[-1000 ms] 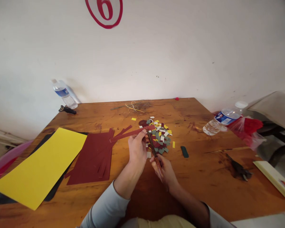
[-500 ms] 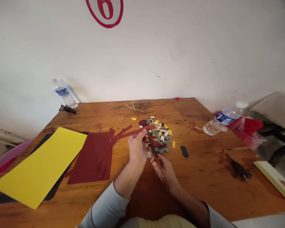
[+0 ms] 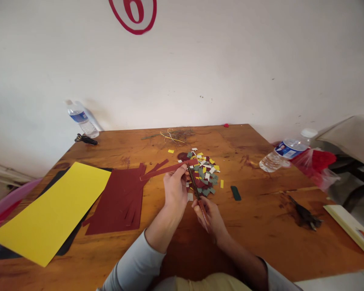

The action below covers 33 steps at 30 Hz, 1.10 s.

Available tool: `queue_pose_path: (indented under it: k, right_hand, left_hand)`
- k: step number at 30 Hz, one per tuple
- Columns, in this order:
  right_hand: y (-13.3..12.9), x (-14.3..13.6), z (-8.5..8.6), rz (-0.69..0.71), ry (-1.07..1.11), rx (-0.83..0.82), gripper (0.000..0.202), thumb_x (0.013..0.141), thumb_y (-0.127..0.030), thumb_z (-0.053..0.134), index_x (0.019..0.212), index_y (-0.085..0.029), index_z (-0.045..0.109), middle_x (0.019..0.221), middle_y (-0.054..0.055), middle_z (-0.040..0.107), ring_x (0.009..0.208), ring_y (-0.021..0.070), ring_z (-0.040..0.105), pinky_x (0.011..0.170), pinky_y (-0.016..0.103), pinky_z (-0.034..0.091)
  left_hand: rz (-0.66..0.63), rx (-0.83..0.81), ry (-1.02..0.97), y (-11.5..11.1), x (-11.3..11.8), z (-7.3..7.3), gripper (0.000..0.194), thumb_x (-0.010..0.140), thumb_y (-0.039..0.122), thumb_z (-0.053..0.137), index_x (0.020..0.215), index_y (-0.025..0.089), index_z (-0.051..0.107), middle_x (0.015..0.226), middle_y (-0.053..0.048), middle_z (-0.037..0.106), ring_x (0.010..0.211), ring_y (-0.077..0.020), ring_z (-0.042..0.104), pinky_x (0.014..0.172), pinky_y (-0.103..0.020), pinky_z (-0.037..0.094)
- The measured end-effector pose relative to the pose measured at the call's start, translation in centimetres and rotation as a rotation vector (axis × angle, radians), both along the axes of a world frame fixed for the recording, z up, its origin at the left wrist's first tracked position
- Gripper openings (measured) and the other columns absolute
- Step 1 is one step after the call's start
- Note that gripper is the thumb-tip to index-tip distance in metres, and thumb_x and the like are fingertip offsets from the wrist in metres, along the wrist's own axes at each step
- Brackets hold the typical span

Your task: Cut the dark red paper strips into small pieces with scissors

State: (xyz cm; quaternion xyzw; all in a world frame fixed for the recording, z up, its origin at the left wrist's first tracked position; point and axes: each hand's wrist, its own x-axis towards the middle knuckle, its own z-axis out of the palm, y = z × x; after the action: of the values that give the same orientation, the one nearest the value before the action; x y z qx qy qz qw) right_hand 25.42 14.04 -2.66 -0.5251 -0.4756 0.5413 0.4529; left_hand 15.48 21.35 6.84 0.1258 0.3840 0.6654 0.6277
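A dark red paper strip (image 3: 157, 171) is pinched between the thumb and fingers of my left hand (image 3: 175, 188). My right hand (image 3: 210, 214) grips a pair of scissors (image 3: 195, 182) by the handles, their blades pointing away from me at the strip's right part. Below and beyond the blades spreads a pile of small cut paper pieces (image 3: 206, 180) in grey-green, yellow, white and dark red. To the left of my left hand lies a dark red paper sheet (image 3: 115, 202) with several loose strips on it.
A yellow sheet (image 3: 54, 210) covers a dark sheet at the left. Bottles stand at the back left (image 3: 83, 121) and right (image 3: 286, 151). Thin twigs (image 3: 176, 135) lie near the wall. A dark green piece (image 3: 235, 193) and a black tool (image 3: 305, 214) rest to the right, beside a white-and-yellow box (image 3: 348, 226).
Almost nothing differs. The view has shifted very slightly, while both hands, the strip and the scissors keep nearly the same places.
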Motion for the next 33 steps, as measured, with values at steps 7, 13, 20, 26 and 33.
queue_pose_path:
  k: [7, 13, 20, 26, 33]
  right_hand:
    - [-0.07, -0.29, 0.49, -0.002, 0.028, 0.053, 0.034, 0.084, -0.055, 0.070, 0.078, -0.024, 0.057, 0.051, -0.011, 0.031, 0.046, 0.0106, 0.030, 0.042, 0.024, 0.024]
    - [-0.11, -0.17, 0.56, -0.009, 0.016, 0.026, 0.035, 0.084, -0.057, 0.070, 0.077, -0.025, 0.057, 0.052, -0.010, 0.031, 0.046, 0.0105, 0.029, 0.041, 0.024, 0.025]
    - [-0.09, -0.08, 0.45, 0.013, 0.033, -0.016, 0.043, 0.082, -0.064, 0.072, 0.075, -0.026, 0.053, 0.052, -0.011, 0.030, 0.044, 0.0096, 0.027, 0.039, 0.024, 0.022]
    - [-0.11, -0.19, 0.32, -0.016, 0.043, -0.008, 0.046, 0.080, -0.064, 0.075, 0.072, -0.026, 0.051, 0.052, -0.011, 0.029, 0.045, 0.0096, 0.027, 0.041, 0.023, 0.022]
    - [-0.13, 0.02, 0.35, -0.008, 0.014, 0.002, 0.043, 0.081, -0.061, 0.074, 0.072, -0.026, 0.052, 0.054, -0.009, 0.033, 0.049, 0.0118, 0.032, 0.044, 0.024, 0.026]
  left_hand:
    - [-0.025, 0.008, 0.007, -0.07, -0.03, -0.15, 0.028, 0.054, 0.025, 0.090, 0.058, 0.017, 0.063, 0.053, 0.004, 0.059, 0.046, -0.0086, 0.051, 0.049, -0.023, 0.042]
    - [-0.009, 0.009, 0.004, -0.05, 0.07, 0.16, 0.025, 0.054, 0.022, 0.089, 0.056, 0.017, 0.064, 0.054, 0.002, 0.061, 0.046, -0.0089, 0.053, 0.050, -0.023, 0.042]
    - [-0.003, -0.007, 0.011, -0.01, 0.08, 0.30, 0.025, 0.060, 0.020, 0.088, 0.056, 0.017, 0.063, 0.054, 0.002, 0.061, 0.046, -0.0083, 0.053, 0.052, -0.023, 0.042]
    - [0.007, 0.002, -0.007, 0.00, 0.10, 0.24, 0.020, 0.058, 0.018, 0.085, 0.055, 0.017, 0.065, 0.054, 0.002, 0.062, 0.048, -0.0084, 0.054, 0.053, -0.023, 0.042]
    - [0.004, 0.016, 0.002, 0.11, 0.09, -0.05, 0.023, 0.059, 0.019, 0.087, 0.056, 0.017, 0.064, 0.055, 0.003, 0.061, 0.048, -0.0078, 0.052, 0.053, -0.023, 0.040]
